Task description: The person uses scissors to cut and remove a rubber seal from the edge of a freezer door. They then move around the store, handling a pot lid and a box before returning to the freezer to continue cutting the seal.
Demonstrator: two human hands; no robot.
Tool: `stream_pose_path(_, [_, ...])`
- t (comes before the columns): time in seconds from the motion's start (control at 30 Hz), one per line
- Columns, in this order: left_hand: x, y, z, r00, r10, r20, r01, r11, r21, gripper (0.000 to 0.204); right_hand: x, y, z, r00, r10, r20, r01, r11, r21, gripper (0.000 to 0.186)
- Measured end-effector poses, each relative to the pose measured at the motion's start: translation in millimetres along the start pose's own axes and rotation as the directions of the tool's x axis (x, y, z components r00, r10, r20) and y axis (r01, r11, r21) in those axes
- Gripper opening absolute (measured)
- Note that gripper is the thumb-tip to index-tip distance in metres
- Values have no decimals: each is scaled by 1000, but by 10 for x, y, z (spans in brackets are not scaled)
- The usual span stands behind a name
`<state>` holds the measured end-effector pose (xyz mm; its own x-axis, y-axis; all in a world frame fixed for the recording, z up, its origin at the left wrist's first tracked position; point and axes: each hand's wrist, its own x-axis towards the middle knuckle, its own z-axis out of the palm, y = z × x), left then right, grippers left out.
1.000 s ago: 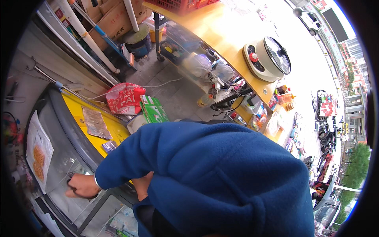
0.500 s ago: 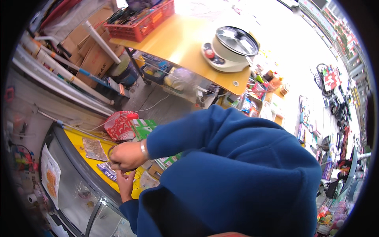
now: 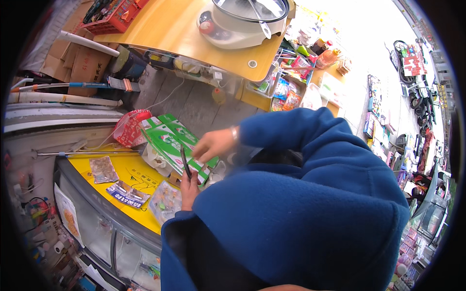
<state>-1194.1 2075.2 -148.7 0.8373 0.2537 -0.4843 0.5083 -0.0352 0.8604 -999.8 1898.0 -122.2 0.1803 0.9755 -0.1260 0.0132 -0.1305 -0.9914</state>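
My left hand (image 3: 188,190) is closed on a thin dark flat object (image 3: 185,163), seen edge-on and held upright; its kind is not clear. Just to the right of its upper end is my right hand (image 3: 216,145), back up, fingers loosely bent and pointing down, with nothing visible in them. Behind both hands lie green-and-white cartons (image 3: 170,140). On the yellow top (image 3: 138,167) of a glass-sided case are a brownish flat packet (image 3: 103,170), a blue-and-white packet (image 3: 128,194) and a clear bag (image 3: 165,201) of small coloured pieces.
A red bag (image 3: 130,129) sits beside the cartons. Beyond stands a wooden table (image 3: 165,30) with a lidded electric cooker (image 3: 240,29) and a red crate (image 3: 119,19). Pipes and cardboard (image 3: 90,72) lean at the left. Boxes of packaged goods (image 3: 291,92) lie past the table.
Both hands have moved right and away from the packets, toward the cartons. The right hand has lifted off the left and loosened. The dark object now shows upright in the left hand. The view has shifted.
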Motion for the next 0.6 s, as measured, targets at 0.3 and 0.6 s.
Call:
stream_pose_path(0.3, [877, 340, 220, 990, -51, -135, 89, 952, 292, 28, -2027, 1385, -1257, 417, 808, -416, -749, 565, 347, 27])
stream_pose_path(0.6, [2638, 1884, 936, 933, 359, -24, -331, 884, 330, 28, -1729, 1965, -1286, 539, 791, -288, -686, 611, 394, 43])
